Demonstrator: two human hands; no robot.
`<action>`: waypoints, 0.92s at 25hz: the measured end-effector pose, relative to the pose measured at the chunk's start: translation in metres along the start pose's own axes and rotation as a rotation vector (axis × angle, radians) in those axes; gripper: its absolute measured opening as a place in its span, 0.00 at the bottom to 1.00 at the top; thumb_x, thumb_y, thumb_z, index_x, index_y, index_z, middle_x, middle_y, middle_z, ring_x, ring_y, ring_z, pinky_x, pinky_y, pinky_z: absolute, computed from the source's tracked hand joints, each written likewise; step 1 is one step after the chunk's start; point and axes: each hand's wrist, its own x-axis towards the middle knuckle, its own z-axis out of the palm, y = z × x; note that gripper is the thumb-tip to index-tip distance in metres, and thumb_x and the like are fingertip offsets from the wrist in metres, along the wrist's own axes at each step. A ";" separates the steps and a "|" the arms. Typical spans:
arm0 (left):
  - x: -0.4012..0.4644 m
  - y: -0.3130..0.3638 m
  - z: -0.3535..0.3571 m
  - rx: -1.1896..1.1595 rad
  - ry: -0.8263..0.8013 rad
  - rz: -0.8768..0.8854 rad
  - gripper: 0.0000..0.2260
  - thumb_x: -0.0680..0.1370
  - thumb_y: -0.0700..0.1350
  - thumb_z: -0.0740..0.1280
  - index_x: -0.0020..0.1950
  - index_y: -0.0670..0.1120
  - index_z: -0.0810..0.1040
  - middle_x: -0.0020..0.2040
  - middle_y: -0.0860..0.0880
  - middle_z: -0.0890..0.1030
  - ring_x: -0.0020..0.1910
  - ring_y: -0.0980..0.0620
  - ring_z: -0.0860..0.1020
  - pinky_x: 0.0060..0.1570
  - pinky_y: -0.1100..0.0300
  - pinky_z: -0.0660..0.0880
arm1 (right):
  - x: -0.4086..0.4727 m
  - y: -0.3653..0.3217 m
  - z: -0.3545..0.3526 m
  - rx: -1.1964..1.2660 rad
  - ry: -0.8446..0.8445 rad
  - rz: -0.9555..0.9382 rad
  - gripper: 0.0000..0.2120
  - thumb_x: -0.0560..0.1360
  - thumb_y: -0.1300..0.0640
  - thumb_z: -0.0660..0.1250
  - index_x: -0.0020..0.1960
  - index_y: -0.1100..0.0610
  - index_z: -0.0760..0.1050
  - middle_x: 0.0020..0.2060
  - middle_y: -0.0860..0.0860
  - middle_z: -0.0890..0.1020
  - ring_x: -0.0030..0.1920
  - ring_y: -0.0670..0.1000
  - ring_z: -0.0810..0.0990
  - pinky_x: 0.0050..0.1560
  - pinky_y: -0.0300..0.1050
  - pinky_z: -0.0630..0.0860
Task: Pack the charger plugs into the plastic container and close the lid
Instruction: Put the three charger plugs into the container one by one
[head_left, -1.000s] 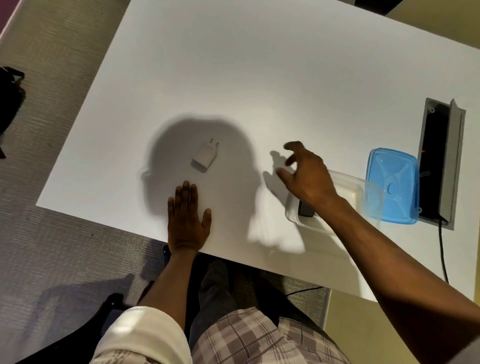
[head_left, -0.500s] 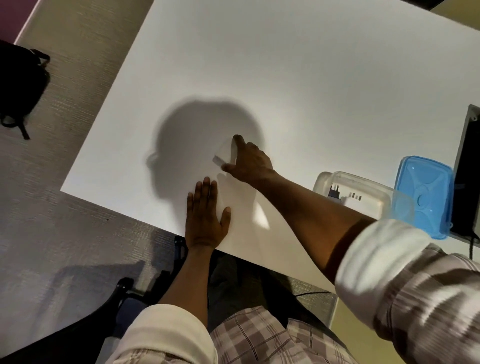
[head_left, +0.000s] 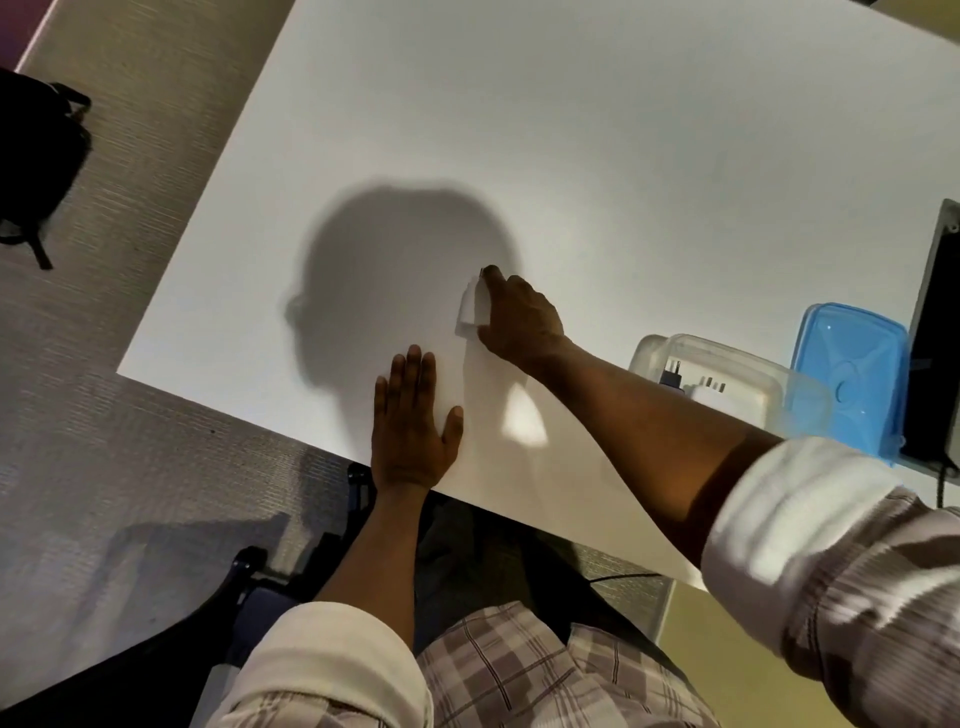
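My right hand (head_left: 519, 317) reaches across the white table and is closed around a white charger plug (head_left: 474, 306), which shows at the fingertips, partly hidden. My left hand (head_left: 413, 426) lies flat, fingers apart, at the table's near edge, holding nothing. To the right stands the clear plastic container (head_left: 649, 353), open, with a black plug (head_left: 672, 371) and a white plug (head_left: 714, 392) inside. The blue lid (head_left: 852, 364) lies flat beside it, further right.
The white table (head_left: 571, 130) stretches far beyond the hands. A dark cable box (head_left: 935, 338) is set in the table at the right edge. A black bag (head_left: 36, 156) sits on the carpet at left. My chair is below.
My right hand left the container, swung left to the white plug and closed on it. The view shifted, so the container now sits further right. My left hand stayed flat.
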 end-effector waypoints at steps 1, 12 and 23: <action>0.000 0.001 -0.001 0.007 -0.004 0.001 0.34 0.80 0.58 0.56 0.82 0.47 0.49 0.83 0.46 0.51 0.82 0.47 0.49 0.80 0.48 0.48 | -0.005 0.008 -0.002 0.005 -0.008 0.006 0.35 0.72 0.54 0.70 0.75 0.54 0.58 0.59 0.60 0.75 0.55 0.65 0.78 0.52 0.55 0.76; 0.000 0.002 -0.001 0.044 -0.013 -0.006 0.34 0.80 0.58 0.55 0.82 0.47 0.49 0.83 0.46 0.52 0.82 0.46 0.50 0.80 0.49 0.46 | -0.138 0.128 -0.066 0.114 0.236 0.025 0.33 0.68 0.51 0.74 0.69 0.47 0.64 0.44 0.50 0.80 0.42 0.54 0.80 0.42 0.46 0.75; -0.002 0.006 -0.005 0.043 -0.018 -0.031 0.34 0.80 0.59 0.52 0.82 0.49 0.46 0.83 0.49 0.51 0.82 0.48 0.49 0.80 0.51 0.45 | -0.214 0.239 -0.060 -0.081 0.245 0.257 0.24 0.67 0.59 0.76 0.61 0.59 0.75 0.49 0.59 0.80 0.48 0.63 0.78 0.42 0.48 0.73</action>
